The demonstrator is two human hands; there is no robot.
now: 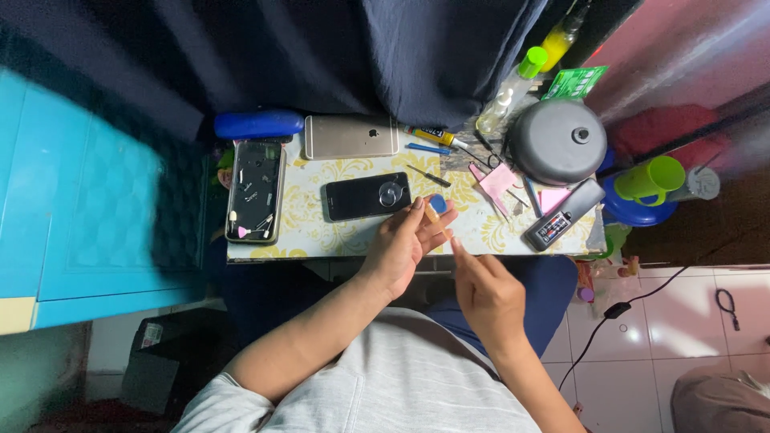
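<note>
My left hand [401,244] is at the small table's front edge, fingers closed on a little blue-topped piece [438,205] with a pale stem. My right hand [484,289] is just below and right of it, forefinger pointing up and touching the stem's lower end. A black phone [366,196] with a round suction cup on its screen lies flat just left of my left fingertips. A gold phone [350,136] lies face down behind it. An opened phone body [255,191] with small parts lies at the table's left end.
The table [305,228] has a yellow patterned cover. On its right are a dark round lidded pot [557,141], a grey meter-like tool [564,214], pink picks [499,182], screwdrivers and bottles [513,87]. A blue case [258,124] sits back left. A green cup [651,179] stands right.
</note>
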